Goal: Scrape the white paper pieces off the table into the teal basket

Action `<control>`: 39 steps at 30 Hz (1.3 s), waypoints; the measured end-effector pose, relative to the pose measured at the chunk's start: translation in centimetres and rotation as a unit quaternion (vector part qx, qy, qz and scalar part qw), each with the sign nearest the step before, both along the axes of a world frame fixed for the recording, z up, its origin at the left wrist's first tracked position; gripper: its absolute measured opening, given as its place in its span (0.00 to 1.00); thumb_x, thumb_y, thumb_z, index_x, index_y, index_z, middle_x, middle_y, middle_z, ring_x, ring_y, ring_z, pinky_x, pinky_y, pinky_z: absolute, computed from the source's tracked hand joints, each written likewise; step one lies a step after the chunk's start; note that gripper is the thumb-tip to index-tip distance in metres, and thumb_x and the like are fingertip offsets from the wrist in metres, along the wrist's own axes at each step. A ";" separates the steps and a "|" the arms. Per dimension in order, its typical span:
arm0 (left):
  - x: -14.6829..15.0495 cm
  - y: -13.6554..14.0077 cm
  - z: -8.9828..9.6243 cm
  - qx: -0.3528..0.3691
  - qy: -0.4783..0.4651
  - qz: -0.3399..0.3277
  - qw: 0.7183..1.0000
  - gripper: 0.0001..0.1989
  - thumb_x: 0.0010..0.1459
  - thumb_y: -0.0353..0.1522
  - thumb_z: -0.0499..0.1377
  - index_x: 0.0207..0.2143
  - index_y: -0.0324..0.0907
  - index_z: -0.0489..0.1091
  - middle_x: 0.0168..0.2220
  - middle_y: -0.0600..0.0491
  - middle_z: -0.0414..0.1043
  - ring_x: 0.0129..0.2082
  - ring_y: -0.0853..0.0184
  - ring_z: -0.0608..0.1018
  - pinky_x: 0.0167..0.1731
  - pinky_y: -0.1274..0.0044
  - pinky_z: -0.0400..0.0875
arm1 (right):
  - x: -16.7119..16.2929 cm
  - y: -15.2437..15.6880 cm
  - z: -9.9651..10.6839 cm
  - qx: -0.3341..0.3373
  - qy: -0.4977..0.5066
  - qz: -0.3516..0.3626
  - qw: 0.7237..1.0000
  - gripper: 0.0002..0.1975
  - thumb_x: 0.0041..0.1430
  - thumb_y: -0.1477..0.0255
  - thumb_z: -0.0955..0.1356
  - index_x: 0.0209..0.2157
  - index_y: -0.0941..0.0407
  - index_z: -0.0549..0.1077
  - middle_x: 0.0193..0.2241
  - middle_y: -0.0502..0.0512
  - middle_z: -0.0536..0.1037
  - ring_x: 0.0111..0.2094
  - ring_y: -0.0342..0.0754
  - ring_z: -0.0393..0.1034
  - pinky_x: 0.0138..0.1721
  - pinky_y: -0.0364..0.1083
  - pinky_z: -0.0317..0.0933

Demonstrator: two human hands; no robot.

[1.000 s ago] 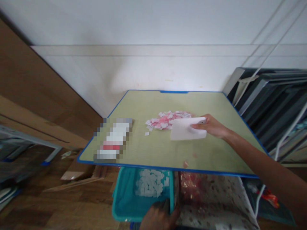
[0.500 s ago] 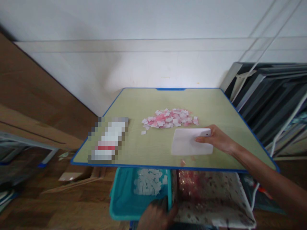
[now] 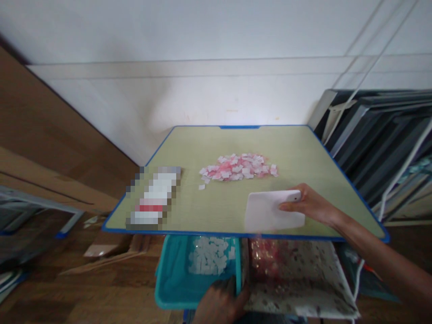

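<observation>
My right hand (image 3: 307, 204) pinches the upper right corner of a flat white plastic scraper (image 3: 266, 213), its thumb on the near face. The scraper stands tilted at the table's near edge, above the patterned box. Behind it lies a heap of small white squares with pink bits (image 3: 239, 167), and one loose square (image 3: 201, 186) sits apart to the left. My left hand (image 3: 219, 303), partly cut off at the bottom, grips the near right rim of a turquoise plastic bin (image 3: 175, 285). Inside the bin are many whitish squares (image 3: 209, 256).
A blue-edged table (image 3: 189, 144) stands against the wall. On its left lies a pixelated item (image 3: 153, 195). Beneath the front edge, an open patterned box (image 3: 313, 279) holds shiny red pieces (image 3: 265, 258). Cardboard (image 3: 67, 135) stands left; dark panels (image 3: 384, 126) lean at the right.
My right hand has drawn the scraper toward the near table edge. Pinkish bits seen before in front of it are now at the edge. My left hand stays at the bin rim.
</observation>
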State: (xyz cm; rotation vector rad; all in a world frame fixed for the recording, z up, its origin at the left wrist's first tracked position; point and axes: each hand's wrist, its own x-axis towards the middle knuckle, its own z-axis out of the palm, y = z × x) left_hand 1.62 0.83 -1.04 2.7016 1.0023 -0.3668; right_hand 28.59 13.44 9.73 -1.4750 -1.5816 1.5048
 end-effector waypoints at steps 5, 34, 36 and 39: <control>-0.2 -0.1 0.1 0.006 -0.012 0.008 1.000 0.23 0.54 0.39 0.55 0.52 0.44 0.56 0.32 0.49 0.69 0.27 0.62 0.71 0.26 0.73 0.67 | 0.3 -0.7 0.1 0.024 -0.022 -0.001 0.999 0.15 0.39 0.61 0.70 0.22 0.60 0.72 0.16 0.47 0.69 0.17 0.39 0.59 0.18 0.40 0.51; -0.4 0.5 0.2 0.016 0.032 -0.045 0.998 0.30 0.54 0.25 0.54 0.57 0.43 0.47 0.30 0.48 0.69 0.24 0.63 0.72 0.22 0.75 0.67 | 2.7 -9.0 0.8 0.244 -0.175 -0.058 0.952 0.09 0.49 0.64 0.66 0.28 0.50 0.78 0.20 0.52 0.78 0.19 0.47 0.68 0.20 0.43 0.60; -0.4 0.5 0.3 0.014 0.038 -0.047 0.998 0.28 0.54 0.25 0.54 0.56 0.43 0.48 0.31 0.48 0.69 0.25 0.62 0.73 0.22 0.74 0.68 | 3.3 -9.0 1.0 0.243 -0.181 -0.071 0.950 0.09 0.49 0.64 0.66 0.27 0.51 0.78 0.21 0.53 0.78 0.20 0.48 0.69 0.20 0.43 0.60; -0.3 0.4 0.5 0.010 0.041 -0.047 0.998 0.28 0.53 0.26 0.55 0.55 0.43 0.50 0.30 0.48 0.69 0.24 0.62 0.73 0.22 0.74 0.67 | 4.3 -8.0 1.4 0.254 -0.184 -0.132 0.940 0.09 0.47 0.64 0.67 0.25 0.53 0.77 0.20 0.53 0.76 0.19 0.47 0.67 0.18 0.43 0.57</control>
